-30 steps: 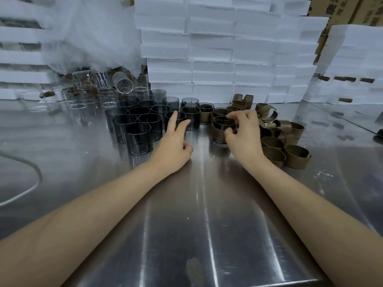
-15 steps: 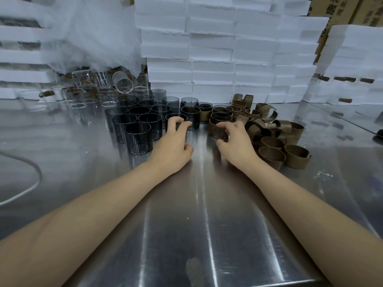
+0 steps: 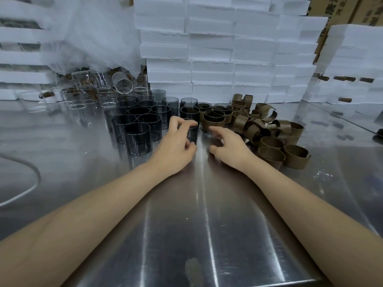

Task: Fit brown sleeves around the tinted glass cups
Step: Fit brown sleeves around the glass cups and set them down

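Several tinted glass cups (image 3: 137,137) stand clustered on the steel table left of centre. My left hand (image 3: 176,148) curls its fingers and thumb round one tinted cup (image 3: 192,133) at the cluster's right edge. Just right of it stand sleeved cups (image 3: 213,122) wrapped in brown. A heap of loose brown sleeves (image 3: 269,141) lies further right. My right hand (image 3: 230,148) hovers beside the nearest sleeved cup, fingers loosely bent, holding nothing.
Clear glass cups (image 3: 122,84) stand and lie at the back left under white foam wrap. Stacked white foam boxes (image 3: 217,59) wall off the back. A white cable (image 3: 24,189) loops at the left. The steel table (image 3: 196,224) reflects light in front.
My left hand went from resting by the cups to gripping one tinted cup. My right hand let go of a sleeved cup and drew back toward me.
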### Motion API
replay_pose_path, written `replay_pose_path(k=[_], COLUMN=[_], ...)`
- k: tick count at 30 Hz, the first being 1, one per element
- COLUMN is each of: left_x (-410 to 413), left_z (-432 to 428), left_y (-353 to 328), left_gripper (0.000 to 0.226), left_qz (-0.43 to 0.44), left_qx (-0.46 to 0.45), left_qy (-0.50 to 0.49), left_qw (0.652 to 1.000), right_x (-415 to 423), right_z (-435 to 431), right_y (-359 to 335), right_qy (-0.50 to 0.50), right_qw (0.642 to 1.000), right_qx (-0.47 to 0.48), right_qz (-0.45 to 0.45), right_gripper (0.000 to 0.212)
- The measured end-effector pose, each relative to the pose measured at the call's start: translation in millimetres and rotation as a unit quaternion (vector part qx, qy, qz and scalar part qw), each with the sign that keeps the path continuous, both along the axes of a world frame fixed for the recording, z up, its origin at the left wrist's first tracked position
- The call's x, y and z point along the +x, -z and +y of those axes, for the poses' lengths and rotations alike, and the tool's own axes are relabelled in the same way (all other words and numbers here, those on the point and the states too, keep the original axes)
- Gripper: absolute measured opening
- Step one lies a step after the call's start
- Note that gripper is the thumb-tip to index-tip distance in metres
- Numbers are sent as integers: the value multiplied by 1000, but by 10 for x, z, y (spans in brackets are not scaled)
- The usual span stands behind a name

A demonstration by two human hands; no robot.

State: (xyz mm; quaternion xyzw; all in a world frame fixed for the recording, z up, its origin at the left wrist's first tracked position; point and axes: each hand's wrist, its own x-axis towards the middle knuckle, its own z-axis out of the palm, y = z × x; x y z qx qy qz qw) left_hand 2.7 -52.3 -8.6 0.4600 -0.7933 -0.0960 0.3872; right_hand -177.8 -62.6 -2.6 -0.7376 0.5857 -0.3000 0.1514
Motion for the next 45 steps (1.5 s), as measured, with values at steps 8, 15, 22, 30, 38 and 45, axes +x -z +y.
replay_pose_path(k=[8, 15, 22, 30, 38, 45], left_x=[-13, -21, -6, -29, -18, 2], left_z=[45, 33, 65, 56, 55, 51], left_y=[-21, -51, -105, -142, -160, -166], left_gripper=[18, 64, 71, 59, 38, 30], left_qz=[-18, 77, 121, 210, 274, 283], left_qx=[-44, 90, 186, 226, 245, 246], left_qy=[35, 81, 116, 134, 124, 104], left_qw=[998, 990, 968, 942, 922, 921], right_x=[31, 41, 63, 72, 57, 87], right_z=[46, 96, 126, 123, 125, 132], right_y=[-16, -57, -67, -64, -60, -67], right_qy=[-120, -81, -94, -101, -135, -173], right_qw=[985, 979, 977, 974, 971, 964], right_qx=[14, -86, -98, -101, -116, -171], right_qz=[-120, -164, -165, -177, -158, -107], right_gripper=[67, 72, 70, 68, 65, 56])
